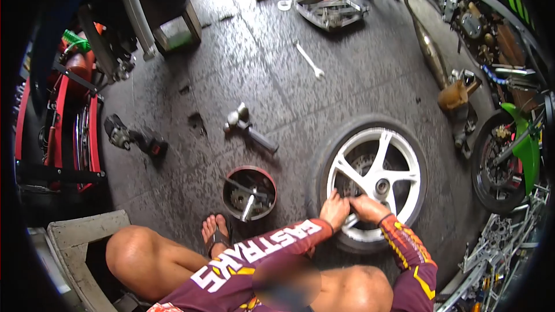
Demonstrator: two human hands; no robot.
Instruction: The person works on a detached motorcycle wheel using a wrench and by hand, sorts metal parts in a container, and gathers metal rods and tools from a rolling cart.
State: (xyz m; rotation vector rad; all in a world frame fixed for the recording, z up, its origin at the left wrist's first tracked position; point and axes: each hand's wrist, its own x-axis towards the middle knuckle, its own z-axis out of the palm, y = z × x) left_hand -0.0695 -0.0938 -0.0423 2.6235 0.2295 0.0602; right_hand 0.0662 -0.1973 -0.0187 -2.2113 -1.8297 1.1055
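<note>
Left sleeve [254, 254] — "ASTRAKS" (initial unclear)

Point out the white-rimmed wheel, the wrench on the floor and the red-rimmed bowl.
White-rimmed wheel [382, 186], head view: central hub.
Wrench [309, 60], head view: middle of the shaft.
Red-rimmed bowl [251, 167], head view: far rim.

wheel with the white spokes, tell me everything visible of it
The wheel lies on its side on the dark floor beyond the right knee. A dark tyre rings a white, metal-looking rim with broad spokes and a round hub; a disc shows beneath. Left hand and right hand meet over its near left part; grip unclear.
</note>
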